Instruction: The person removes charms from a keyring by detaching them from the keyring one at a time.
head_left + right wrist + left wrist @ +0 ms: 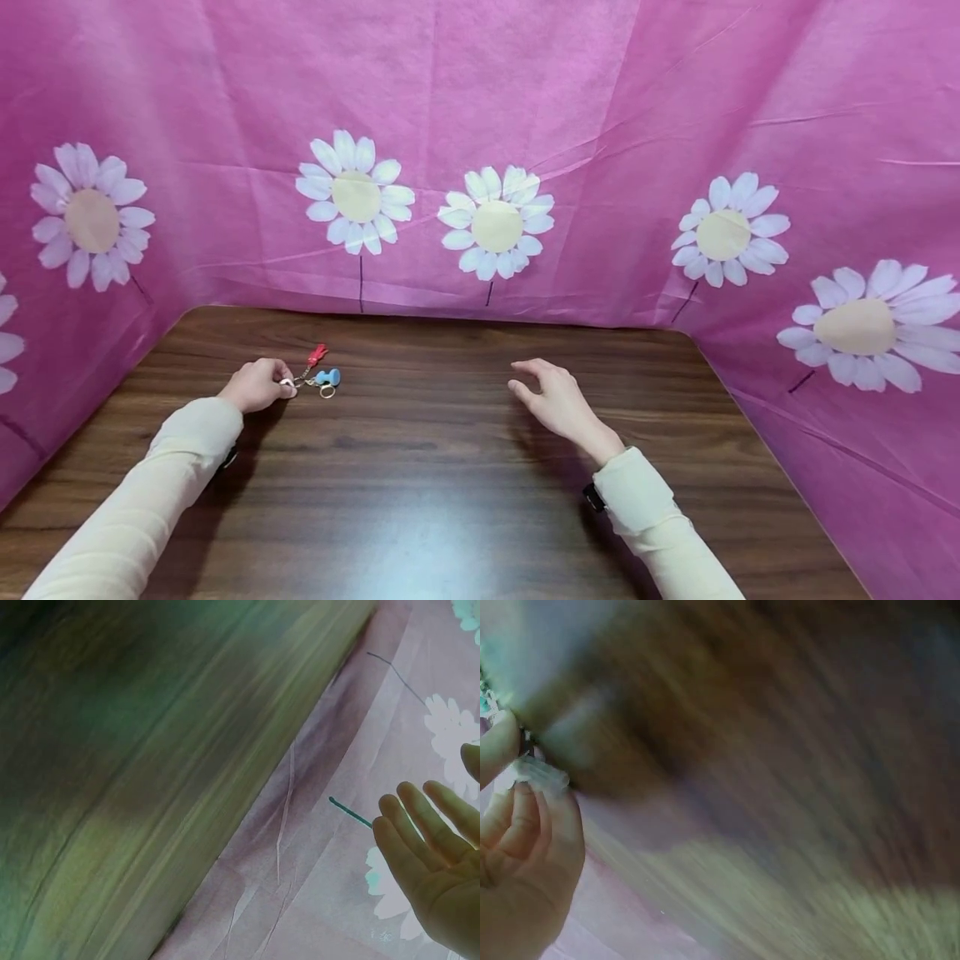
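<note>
At the left of the table, my left hand [258,385] pinches a small white piece [288,383] between thumb and fingers. In the left wrist view this whitish piece [544,776] looks partly see-through, and its kind is unclear. Beside the fingertips lie keychains: a red figure charm [317,356] on a short chain, a blue charm [327,377] and a metal split ring [327,391]. Whether all of them are joined to the white piece cannot be told. My right hand [558,400] hovers over the right half of the table, fingers loosely bent and holding nothing.
A brown wood-grain table [420,450] spreads under both hands. Pink cloth [585,92] printed with white daisies hangs along its back and both sides. Light glares off the tabletop near the front.
</note>
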The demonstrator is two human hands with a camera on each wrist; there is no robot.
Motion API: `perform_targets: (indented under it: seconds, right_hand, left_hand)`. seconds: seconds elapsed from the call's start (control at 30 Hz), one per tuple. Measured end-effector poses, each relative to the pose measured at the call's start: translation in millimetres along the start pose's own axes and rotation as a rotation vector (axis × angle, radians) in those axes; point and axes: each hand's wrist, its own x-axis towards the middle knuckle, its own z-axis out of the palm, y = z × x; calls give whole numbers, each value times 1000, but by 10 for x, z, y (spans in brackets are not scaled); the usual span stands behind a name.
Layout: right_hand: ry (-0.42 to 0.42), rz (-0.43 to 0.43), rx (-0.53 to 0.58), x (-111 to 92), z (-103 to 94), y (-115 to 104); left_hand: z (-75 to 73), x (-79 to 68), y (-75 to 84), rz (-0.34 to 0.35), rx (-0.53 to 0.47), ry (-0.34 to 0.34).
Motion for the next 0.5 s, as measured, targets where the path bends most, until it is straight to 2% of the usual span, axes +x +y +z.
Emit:
perform_targets:
  seconds: [0.13,0.2,0.27,0.4,0.5]
  right_hand:
    - [43,-18,54,16,27,22]
    - [71,-19,93,15,39,33]
    - [88,-14,130,16,47,40]
    - [100,26,228,31,58,33]
    - [108,63,307,46,65,24]
  left_hand:
    - [-21,16,14,14,-72,-5]
    - [-11,30,38,22,-113,17]
    - [-5,44,76,29,-140,58]
    - [-12,65,178,41,-126,172]
    - [-22,80,259,42,-129,225]
